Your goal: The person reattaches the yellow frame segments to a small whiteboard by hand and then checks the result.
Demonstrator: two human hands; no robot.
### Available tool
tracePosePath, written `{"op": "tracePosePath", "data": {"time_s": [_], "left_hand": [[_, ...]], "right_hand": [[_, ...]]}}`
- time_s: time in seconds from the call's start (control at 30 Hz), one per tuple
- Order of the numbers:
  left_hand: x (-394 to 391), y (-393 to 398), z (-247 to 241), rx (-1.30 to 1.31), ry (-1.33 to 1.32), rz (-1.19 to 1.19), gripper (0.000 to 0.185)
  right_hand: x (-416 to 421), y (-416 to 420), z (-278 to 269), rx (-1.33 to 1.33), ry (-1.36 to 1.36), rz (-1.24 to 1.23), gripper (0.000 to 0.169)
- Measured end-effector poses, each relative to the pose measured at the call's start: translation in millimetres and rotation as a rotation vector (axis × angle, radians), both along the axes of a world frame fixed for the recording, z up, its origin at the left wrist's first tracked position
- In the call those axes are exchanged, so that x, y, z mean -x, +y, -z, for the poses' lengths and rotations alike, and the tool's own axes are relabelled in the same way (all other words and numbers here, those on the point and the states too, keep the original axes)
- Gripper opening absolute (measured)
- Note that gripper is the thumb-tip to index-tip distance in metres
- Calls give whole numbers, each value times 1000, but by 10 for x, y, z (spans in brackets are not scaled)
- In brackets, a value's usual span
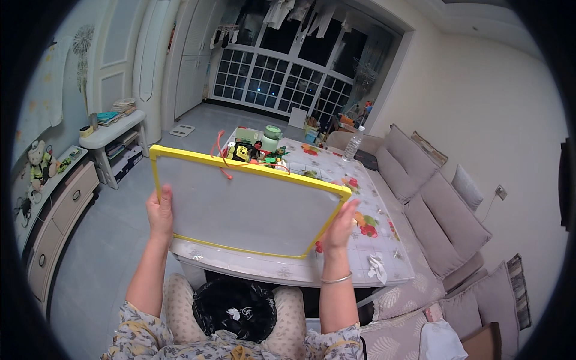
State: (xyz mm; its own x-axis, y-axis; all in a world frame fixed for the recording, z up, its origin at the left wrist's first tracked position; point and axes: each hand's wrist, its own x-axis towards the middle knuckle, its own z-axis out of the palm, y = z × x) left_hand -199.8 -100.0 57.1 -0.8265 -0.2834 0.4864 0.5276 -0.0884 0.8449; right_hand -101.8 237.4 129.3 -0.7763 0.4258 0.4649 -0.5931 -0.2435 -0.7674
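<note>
A small whiteboard (252,202) with a yellow plastic frame is held up, tilted, over the near edge of the table (288,271). My left hand (160,212) grips its left side, thumb on the face. My right hand (339,225) holds the right side near the upper corner. An orange-red cord (219,144) loops over the board's top edge, and one end hangs down in front. Behind the board, partly hidden by it, are toy pieces (243,152) in yellow, black and green, and a light green bottle (271,137).
A clear plastic bottle (353,145) stands on the table's far right. Crumpled tissue (377,268) lies at its near right corner. Between my knees is a bin with a black liner (234,294). A cushioned sofa (423,252) runs along the right; a drawer cabinet (63,229) stands left.
</note>
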Motion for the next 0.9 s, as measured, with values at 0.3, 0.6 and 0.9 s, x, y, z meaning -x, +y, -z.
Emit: {"op": "tracePosePath", "data": {"time_s": [0.3, 0.6, 0.9], "left_hand": [[-100, 218, -17, -12, 72, -127, 54], [-178, 207, -101, 15, 21, -71, 53], [-140, 192, -50, 43, 78, -52, 48]], "right_hand": [[-344, -135, -1334, -1383, 322, 854, 65], [-197, -182, -1236, -1592, 29, 584, 52], [-212, -40, -956, -1543, 19, 688, 46]]}}
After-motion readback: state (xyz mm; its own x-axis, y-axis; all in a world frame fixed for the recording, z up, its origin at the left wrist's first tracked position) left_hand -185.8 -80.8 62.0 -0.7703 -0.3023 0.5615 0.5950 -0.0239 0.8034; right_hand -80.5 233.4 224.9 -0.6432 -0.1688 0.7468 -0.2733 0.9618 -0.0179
